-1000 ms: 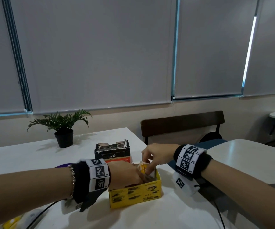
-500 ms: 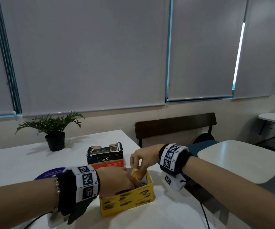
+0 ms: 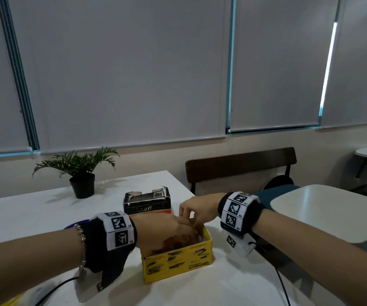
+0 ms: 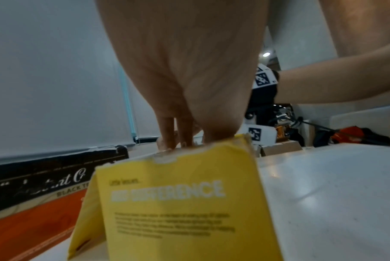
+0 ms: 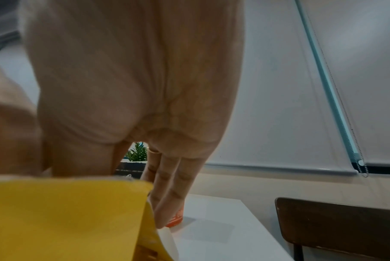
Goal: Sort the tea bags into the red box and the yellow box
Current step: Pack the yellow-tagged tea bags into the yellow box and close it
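- White tabletop (image 3: 34,215) is seen across the lower part of the head view, with a small potted plant (image 3: 79,173) standing at its far left side, well apart from the boxes.
- A dark blue round object (image 3: 76,224) is partly hidden behind the left wrist band; what it is cannot be told.
- The left hand (image 3: 162,234) is laid over the open top of the yellow box (image 3: 178,262), its fingers reaching down inside; in the left wrist view the fingers (image 4: 176,132) are seen dipping behind the torn yellow rim (image 4: 189,151).
- Whether the left hand holds anything cannot be told, since the fingertips are hidden by the box wall.
- The red box (image 3: 147,203), with a black upper band and an orange-red lower part, is stood just behind the yellow box, its flaps open.
- The yellow box is set near the front edge of the table, between the two wrists.
- The right hand (image 3: 196,207) is held over the far right corner of the yellow box, fingers loosely curled downward; in the right wrist view its fingers (image 5: 167,190) are seen extended beside the yellow wall (image 5: 66,217), and no tea bag can be made out in them.
- No tea bag is clearly seen in any view; the inside of the yellow box is covered by the hands.
- A dark wooden chair back (image 3: 240,164) is placed to the right, behind the table.
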Demonstrator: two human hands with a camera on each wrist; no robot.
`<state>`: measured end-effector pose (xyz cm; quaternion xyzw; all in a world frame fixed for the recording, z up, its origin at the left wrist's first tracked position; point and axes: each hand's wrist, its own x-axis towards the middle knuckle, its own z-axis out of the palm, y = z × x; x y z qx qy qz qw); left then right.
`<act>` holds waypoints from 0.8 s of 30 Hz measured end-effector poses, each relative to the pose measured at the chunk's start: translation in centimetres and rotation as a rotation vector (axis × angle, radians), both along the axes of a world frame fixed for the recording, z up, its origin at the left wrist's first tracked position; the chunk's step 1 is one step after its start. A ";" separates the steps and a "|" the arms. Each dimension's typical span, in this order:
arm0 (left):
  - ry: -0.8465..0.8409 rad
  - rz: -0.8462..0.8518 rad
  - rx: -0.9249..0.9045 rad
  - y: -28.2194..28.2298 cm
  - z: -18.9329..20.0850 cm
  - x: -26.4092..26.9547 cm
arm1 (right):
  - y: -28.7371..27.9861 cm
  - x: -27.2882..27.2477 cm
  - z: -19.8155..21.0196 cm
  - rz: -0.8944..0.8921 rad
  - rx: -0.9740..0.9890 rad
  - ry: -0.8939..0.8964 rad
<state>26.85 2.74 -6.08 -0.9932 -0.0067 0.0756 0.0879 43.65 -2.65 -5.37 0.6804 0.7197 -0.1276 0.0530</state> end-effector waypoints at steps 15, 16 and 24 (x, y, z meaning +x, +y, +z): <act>0.037 0.066 0.147 -0.5 -0.2 2.4 | -2.1 0.3 0.6 -0.115 0.126 0.140; 0.029 0.061 0.118 -0.5 -0.1 2.5 | -2.5 0.4 0.6 -0.140 0.172 0.182; -0.001 0.065 0.122 -0.7 -0.4 2.8 | -4.9 -0.6 -0.9 -0.203 0.299 0.069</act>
